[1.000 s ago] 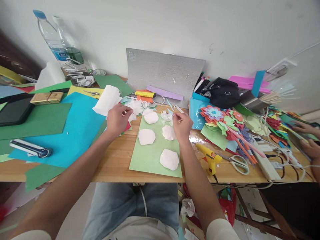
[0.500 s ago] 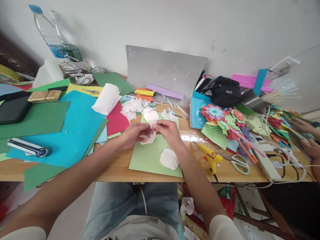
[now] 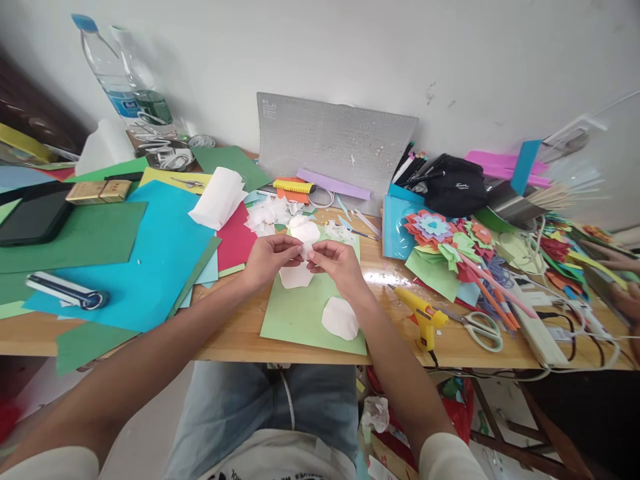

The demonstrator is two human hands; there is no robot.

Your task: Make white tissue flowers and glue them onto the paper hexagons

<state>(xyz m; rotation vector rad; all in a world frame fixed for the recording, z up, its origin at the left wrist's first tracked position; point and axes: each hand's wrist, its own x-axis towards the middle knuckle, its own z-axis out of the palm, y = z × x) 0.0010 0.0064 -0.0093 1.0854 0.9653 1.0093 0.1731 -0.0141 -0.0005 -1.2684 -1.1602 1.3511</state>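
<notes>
Both my hands meet over a light green paper sheet [image 3: 305, 323] on the wooden table. My left hand [image 3: 274, 259] pinches the lower end of a white paper piece [image 3: 305, 230] between thumb and fingertips. From the other side, my right hand [image 3: 336, 261] pinches the same end. My fingers partly cover this piece, whose rounded top sticks out beyond them. Just under my hands, another white paper cutout [image 3: 296, 275] lies on the green sheet. A third roundish white cutout [image 3: 340, 319] rests near my right wrist.
White paper scraps [image 3: 270, 213] lie behind my hands. To the right are a yellow glue gun [image 3: 420, 313], scissors [image 3: 483, 331] and paper flowers [image 3: 429, 227]. At left, a stapler [image 3: 67, 291] sits on blue paper [image 3: 165, 247]. Another person's hand [image 3: 627, 297] shows at far right.
My left hand has turned, its fingers drawn together into a pinch close to my right fingertips. The whole view has shifted slightly. At far right, the other person's hands have moved.
</notes>
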